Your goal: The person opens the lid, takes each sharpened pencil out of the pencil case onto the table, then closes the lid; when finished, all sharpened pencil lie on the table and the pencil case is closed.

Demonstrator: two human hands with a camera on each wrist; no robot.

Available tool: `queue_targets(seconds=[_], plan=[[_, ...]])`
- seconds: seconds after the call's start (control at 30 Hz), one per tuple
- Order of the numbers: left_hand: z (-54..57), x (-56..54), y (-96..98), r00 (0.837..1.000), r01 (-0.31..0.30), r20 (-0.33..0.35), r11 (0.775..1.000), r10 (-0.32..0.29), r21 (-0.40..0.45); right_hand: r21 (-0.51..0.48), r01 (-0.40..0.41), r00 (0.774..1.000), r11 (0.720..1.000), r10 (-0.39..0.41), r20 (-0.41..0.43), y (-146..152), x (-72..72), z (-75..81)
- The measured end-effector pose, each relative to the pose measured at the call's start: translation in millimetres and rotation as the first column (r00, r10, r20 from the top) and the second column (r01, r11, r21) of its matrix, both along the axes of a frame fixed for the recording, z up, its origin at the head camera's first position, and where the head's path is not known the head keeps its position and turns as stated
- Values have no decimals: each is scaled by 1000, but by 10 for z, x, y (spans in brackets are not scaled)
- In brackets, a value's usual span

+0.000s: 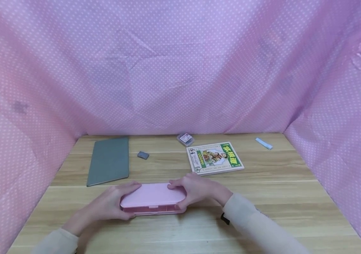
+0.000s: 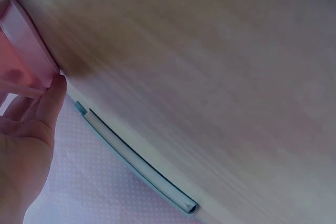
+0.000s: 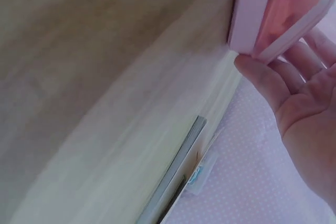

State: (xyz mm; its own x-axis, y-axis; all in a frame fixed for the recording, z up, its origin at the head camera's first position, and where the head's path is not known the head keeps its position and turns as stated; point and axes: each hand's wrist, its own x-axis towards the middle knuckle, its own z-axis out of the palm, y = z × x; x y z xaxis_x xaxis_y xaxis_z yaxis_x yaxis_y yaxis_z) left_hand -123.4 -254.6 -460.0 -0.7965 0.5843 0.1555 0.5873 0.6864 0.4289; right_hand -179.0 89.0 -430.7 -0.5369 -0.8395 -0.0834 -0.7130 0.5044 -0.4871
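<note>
A pink pencil case lies lengthwise near the front middle of the table, its lid slightly raised along the near side. Through the gap shows a darker pink interior. My left hand grips the case's left end, fingers over the lid and thumb low at the front corner. At the opposite end, my right hand holds the case the same way, fingertips on the lid's top. The left wrist view shows the thumb at the lower corner of the case. In the right wrist view, the thumb touches the other corner.
Behind the case on the left lies a grey-green notebook, with a small dark card-like piece beside it. An illustrated booklet lies behind my right hand, a small clear box behind it. A light blue strip rests far right. Pink dotted cloth surrounds the table.
</note>
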Motion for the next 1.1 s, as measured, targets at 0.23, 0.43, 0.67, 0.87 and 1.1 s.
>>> queue_targets(seconds=[0.23,0.43,0.67,0.87,1.1], plan=[[2,17,-46,996,-76,56,996,73,53,-68,-5,998,998,10,63,15,-68,5],[-1,24,-98,988,-64,148,982,37,178,-223,50,968,973,7,249,53,-121,2],[2,24,-174,918,-73,385,912,-97,403,-304,208,912,930,-72,404,67,-118,-24],[-6,33,-183,901,-122,425,889,-88,442,-316,390,846,865,-201,494,43,-104,-70],[-58,23,-171,907,-99,400,852,-135,514,-366,593,713,717,-255,654,20,-90,-137]])
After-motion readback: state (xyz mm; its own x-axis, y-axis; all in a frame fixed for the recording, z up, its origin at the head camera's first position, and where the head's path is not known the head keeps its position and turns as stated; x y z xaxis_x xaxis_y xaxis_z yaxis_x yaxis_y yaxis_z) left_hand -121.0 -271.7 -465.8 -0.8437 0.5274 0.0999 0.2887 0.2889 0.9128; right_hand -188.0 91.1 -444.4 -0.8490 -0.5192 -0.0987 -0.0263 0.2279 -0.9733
